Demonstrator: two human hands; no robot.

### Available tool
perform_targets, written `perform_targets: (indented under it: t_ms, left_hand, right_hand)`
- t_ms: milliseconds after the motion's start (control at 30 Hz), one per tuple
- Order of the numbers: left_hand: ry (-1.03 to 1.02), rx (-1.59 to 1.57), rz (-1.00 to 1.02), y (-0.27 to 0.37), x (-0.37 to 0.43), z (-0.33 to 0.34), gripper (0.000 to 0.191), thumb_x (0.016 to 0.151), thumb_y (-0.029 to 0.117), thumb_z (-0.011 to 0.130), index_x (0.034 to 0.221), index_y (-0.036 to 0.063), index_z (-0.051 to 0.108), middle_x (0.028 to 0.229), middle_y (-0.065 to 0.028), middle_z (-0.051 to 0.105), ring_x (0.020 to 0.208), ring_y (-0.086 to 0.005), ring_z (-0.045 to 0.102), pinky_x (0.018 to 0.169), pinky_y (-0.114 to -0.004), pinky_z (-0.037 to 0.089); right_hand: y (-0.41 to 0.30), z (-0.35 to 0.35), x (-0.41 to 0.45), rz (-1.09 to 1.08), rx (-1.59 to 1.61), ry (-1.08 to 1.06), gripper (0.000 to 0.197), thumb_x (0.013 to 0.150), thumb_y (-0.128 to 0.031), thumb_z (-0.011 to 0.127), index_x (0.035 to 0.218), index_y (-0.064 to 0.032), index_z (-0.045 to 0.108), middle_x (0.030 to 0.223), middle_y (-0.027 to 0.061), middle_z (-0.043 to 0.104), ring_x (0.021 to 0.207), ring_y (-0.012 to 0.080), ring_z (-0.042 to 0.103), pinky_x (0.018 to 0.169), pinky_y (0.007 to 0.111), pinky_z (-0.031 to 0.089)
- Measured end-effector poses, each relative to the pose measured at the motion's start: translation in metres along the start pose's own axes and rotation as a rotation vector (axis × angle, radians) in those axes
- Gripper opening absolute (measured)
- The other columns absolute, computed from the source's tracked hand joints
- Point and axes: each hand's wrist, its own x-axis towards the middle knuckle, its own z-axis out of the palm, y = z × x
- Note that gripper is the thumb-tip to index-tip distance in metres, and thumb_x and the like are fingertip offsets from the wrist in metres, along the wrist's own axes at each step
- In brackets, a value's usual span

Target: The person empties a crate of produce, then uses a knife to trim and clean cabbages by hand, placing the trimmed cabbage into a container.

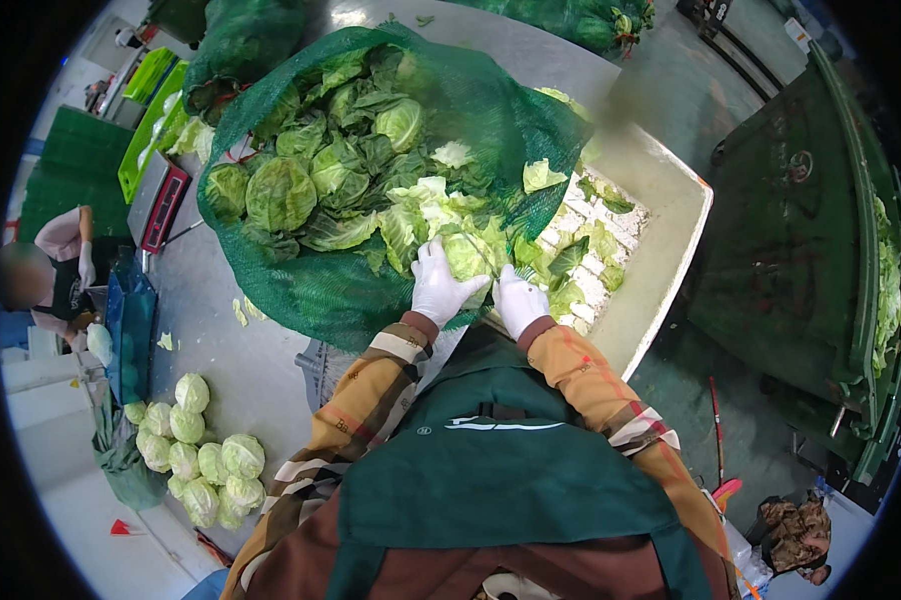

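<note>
My left hand (441, 283), in a white glove, grips the near left side of a pale green cabbage (465, 257). In my right hand (520, 297), also gloved, is a knife (482, 252) whose thin blade lies against that cabbage; its handle is mostly hidden by my fingers. Beyond both hands, a green mesh sack (300, 300) lies spread wide on the metal table. Inside it are several whole cabbages (280, 193) with dark outer leaves, and loose pale leaves (432, 206) lie just past the held cabbage.
On my right, a pale tub (664, 217) holds cut leaves over a slatted white base. Several trimmed cabbages (203, 480) are grouped on the metal table (195, 300) at left, near a red scale (164, 206). A large green bin (780, 247) stands at right; another person (64, 277) is at far left.
</note>
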Motion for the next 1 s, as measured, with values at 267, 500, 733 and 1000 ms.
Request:
perform_targets:
  t_ms: [267, 500, 733, 1000]
  left_hand:
    - [0.166, -0.285, 0.134, -0.029, -0.031, 0.013, 0.101, 0.062, 0.033, 0.085, 0.142, 0.0048, 0.030, 0.137, -0.0216, 0.034, 0.124, -0.0429, 0.035, 0.107, -0.047, 0.031]
    - [-0.044, -0.746, -0.740, -0.015, -0.023, -0.019, 0.099, 0.072, 0.036, 0.083, 0.145, 0.0062, 0.023, 0.134, -0.0177, 0.042, 0.112, -0.0297, 0.056, 0.074, -0.041, 0.058]
    - [-0.060, -1.122, -0.441, -0.017, -0.021, -0.044, 0.084, 0.067, 0.018, 0.087, 0.132, -0.0014, 0.038, 0.123, -0.0145, 0.055, 0.108, -0.0219, 0.058, 0.090, -0.033, 0.050]
    - [-0.271, -0.916, 0.018, 0.020, -0.019, -0.074, 0.080, 0.068, 0.010, 0.084, 0.135, 0.0023, 0.041, 0.126, -0.0086, 0.054, 0.115, -0.0184, 0.053, 0.099, -0.034, 0.044]
  right_hand:
    - [0.035, 0.037, 0.026, 0.091, 0.160, -0.212, 0.032, 0.090, -0.022, 0.049, 0.111, 0.0019, 0.054, 0.090, 0.0285, 0.066, 0.086, 0.0431, 0.065, 0.079, 0.050, 0.050]
    - [-0.008, 0.007, 0.004, 0.037, 0.347, -0.108, 0.053, 0.091, -0.035, 0.050, 0.133, -0.0031, 0.048, 0.092, 0.0220, 0.068, 0.086, 0.0406, 0.064, 0.081, 0.047, 0.049]
    - [-0.010, -0.057, -0.005, 0.002, 0.547, 0.274, 0.033, 0.091, -0.025, 0.055, 0.117, -0.0071, 0.060, 0.085, 0.0176, 0.069, 0.079, 0.0334, 0.067, 0.073, 0.041, 0.052]
    - [-0.025, -0.111, -0.012, -0.483, -0.025, 0.080, 0.066, 0.094, -0.051, 0.049, 0.149, -0.0221, 0.028, 0.069, 0.0200, 0.063, 0.062, 0.0371, 0.062, 0.064, 0.043, 0.050]
